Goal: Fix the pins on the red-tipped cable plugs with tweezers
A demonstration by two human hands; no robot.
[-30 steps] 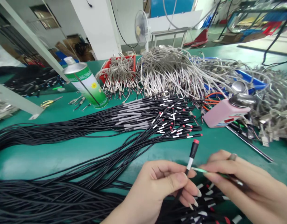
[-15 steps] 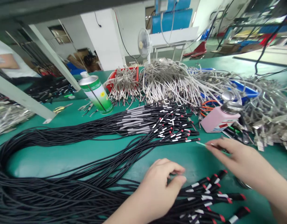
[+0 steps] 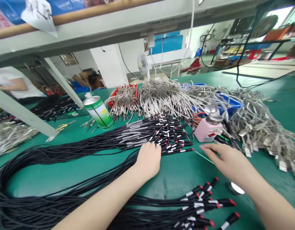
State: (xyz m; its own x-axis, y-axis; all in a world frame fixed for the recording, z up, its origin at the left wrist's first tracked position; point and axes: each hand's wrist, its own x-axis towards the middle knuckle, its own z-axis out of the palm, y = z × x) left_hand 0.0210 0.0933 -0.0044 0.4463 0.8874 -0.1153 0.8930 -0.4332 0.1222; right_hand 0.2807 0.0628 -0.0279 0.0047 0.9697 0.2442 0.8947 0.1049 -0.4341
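My left hand (image 3: 149,159) has its fingers curled down over the black cables (image 3: 128,159), just behind their white-banded, red-tipped ends; its fingertips are hidden. To the right, my right hand (image 3: 224,159) has thumb and forefinger close together. A thin pale-green stick (image 3: 204,157) with a whitish tip sticks out from under that hand, pointing at the nearest red cable tip. How the fingers grip it is partly hidden. Behind the right hand stands a pink bottle (image 3: 207,130) with a metal cap. Thicker black cable ends (image 3: 205,199) with red tips lie in front.
A green and white can (image 3: 99,113) stands at the back left, near yellow-handled scissors (image 3: 64,125). Piled grey USB cables (image 3: 162,99) fill the rear, some in red and blue trays. A round metal lid (image 3: 236,188) lies below my right forearm. A shelf crosses overhead.
My left hand has moved up and away from me, from above the front cables onto the far cable bundle. My right hand stays near the bottle, the stick now angled lower. The view has tilted up.
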